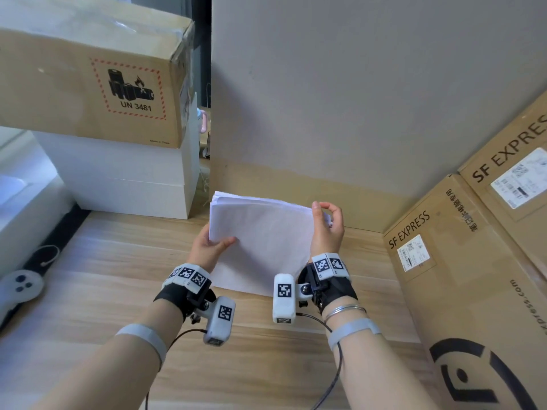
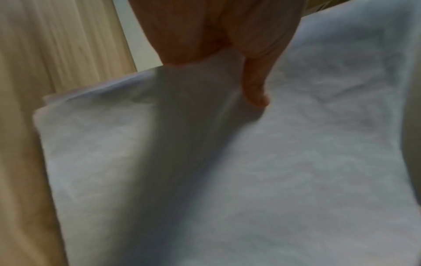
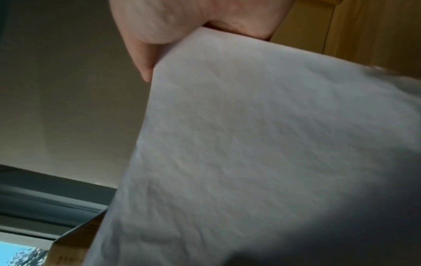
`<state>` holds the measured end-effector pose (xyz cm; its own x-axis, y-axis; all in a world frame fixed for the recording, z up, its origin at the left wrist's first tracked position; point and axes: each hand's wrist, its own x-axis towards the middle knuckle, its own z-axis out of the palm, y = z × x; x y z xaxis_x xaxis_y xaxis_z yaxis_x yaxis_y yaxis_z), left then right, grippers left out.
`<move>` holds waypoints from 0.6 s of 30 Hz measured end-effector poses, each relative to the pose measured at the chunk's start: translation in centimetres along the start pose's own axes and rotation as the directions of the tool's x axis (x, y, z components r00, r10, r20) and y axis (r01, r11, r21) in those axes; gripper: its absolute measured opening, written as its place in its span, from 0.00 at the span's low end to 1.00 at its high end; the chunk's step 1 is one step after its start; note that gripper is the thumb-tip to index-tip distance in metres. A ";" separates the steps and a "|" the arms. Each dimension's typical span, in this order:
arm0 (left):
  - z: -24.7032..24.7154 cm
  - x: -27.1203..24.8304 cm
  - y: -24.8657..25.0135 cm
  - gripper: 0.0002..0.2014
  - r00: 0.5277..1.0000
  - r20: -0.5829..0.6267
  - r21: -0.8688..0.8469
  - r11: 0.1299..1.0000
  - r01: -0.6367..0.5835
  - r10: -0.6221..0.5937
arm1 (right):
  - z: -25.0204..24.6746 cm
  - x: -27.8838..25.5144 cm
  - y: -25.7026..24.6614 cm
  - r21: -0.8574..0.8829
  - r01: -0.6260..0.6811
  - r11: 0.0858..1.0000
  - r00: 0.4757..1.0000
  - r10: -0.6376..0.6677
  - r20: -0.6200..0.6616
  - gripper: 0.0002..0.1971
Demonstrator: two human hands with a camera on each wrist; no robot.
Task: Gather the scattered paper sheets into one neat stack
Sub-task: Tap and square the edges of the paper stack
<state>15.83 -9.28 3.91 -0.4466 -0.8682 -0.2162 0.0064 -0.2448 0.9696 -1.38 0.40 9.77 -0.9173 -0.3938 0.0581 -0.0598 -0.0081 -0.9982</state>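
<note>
A stack of white paper sheets (image 1: 263, 238) stands tilted on its near edge on the wooden table (image 1: 103, 276), held up between both hands. My left hand (image 1: 208, 245) grips its left side, thumb lying across the front sheet. My right hand (image 1: 325, 226) holds the right side near the top corner, with the fingers curled round the edge. In the left wrist view the thumb (image 2: 255, 86) presses on the paper (image 2: 250, 171). In the right wrist view the paper (image 3: 262, 153) fills the picture, and my fingers (image 3: 154, 36) hold its edge. The sheets' top edges are slightly uneven.
Cardboard SF Express boxes (image 1: 473, 261) crowd the right side. A brown carton (image 1: 88, 75) sits on white boxes (image 1: 127, 179) at the left. A grey wall panel (image 1: 355, 99) stands behind. A grey controller (image 1: 20, 288) lies at the left edge.
</note>
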 end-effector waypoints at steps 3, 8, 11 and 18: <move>0.3 0.0 1.5 0.21 0.993 -0.029 -0.009 0.993 -0.114 0.114 | -0.1 -0.2 0.5 -0.020 -0.051 0.998 0.999 0.051 -0.011 0.05; 2.2 0.9 4.9 0.21 0.957 -0.195 0.012 0.976 -0.217 0.215 | 0.2 -0.5 0.7 0.001 -0.027 1.000 0.999 0.027 -0.023 0.02; 3.0 1.8 5.9 0.08 0.939 -0.272 0.025 0.977 -0.212 0.211 | 0.2 -0.5 0.4 0.008 -0.014 1.000 0.999 0.014 -0.031 0.02; 2.5 2.3 3.9 0.09 0.890 -0.365 0.125 0.962 -0.244 0.273 | 0.5 -0.2 1.2 0.016 -0.081 0.997 0.996 0.081 -0.044 0.12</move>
<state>12.55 -11.13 7.46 -0.0695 -0.9971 0.0306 0.0038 0.0304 0.9995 -1.07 0.05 8.60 -0.9358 -0.3519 -0.0227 0.0210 0.0089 -0.9997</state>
